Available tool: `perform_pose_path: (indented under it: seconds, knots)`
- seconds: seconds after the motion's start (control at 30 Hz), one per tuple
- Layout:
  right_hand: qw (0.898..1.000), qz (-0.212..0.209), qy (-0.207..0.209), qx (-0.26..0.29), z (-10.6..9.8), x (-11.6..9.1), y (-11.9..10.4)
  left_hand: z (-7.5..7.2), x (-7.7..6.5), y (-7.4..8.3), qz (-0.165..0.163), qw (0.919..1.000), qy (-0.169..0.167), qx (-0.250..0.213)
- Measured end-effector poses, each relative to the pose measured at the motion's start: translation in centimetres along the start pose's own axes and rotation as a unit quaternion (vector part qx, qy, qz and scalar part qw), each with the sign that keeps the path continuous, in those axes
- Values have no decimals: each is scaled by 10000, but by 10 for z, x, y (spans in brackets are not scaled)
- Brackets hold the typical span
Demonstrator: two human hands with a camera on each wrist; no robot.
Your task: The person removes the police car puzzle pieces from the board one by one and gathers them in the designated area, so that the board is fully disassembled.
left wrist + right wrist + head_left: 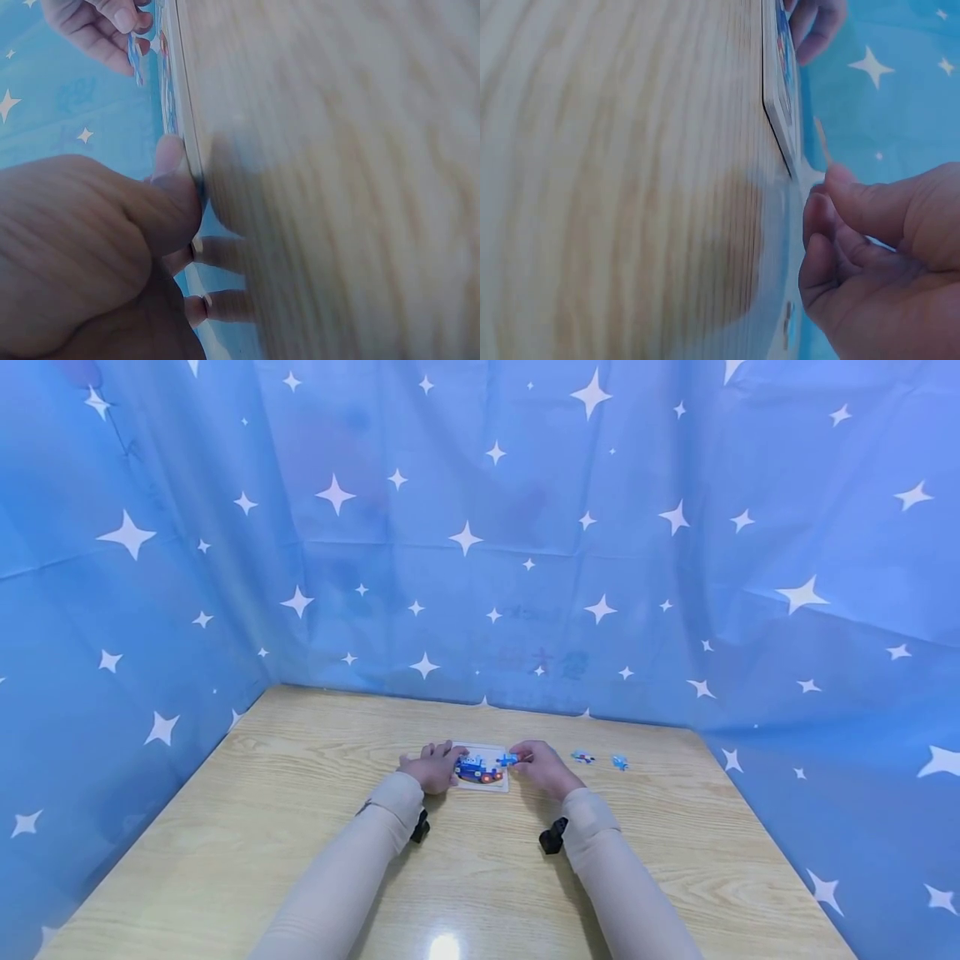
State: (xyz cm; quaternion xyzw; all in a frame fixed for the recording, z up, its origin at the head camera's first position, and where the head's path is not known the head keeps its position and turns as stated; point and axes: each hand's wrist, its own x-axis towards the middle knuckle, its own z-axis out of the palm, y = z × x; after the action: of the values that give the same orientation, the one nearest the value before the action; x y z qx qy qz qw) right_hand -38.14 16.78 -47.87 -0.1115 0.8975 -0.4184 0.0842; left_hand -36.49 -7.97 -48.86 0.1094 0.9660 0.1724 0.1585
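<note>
I have the right hand (546,768) pinching a jigsaw piece (507,760), three o'clock of the puzzle board (486,749); left hand (431,770), spread, touches nine.

Place: my curtained booth, wider room indeterminable. Contents: one wood-grain table (480,868) before me; blue star-print cloth (510,581) hung beyond its far and side edges.

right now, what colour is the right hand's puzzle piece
Mostly blue puzzle piece, clearest in the head view.

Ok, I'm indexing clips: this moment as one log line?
left hand: touching jigsaw board | right hand: pinching jigsaw piece | two loose pieces: on table
</note>
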Motion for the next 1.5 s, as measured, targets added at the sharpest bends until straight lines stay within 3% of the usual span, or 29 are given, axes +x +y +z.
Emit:
perform_pose_path:
  seconds: [0.5, 0.77, 1.0, 1.5]
  knots:
    - [9999, 163, 52, 6, -13, -5, 10, -4, -12, 0, 42, 9999, -33, 90]
    - [9999, 64, 80, -22, -18, -8, 17, 5, -1, -3, -86, 9999, 13, 66]
    - [9994, 259, 180, -116, -23, -12, 22, 7, 6, -4, -151, 9998, -35, 134]
    - [9996, 149, 173, -146, -36, -17, 34, -7, -12, 4, 73, 9999, -40, 150]
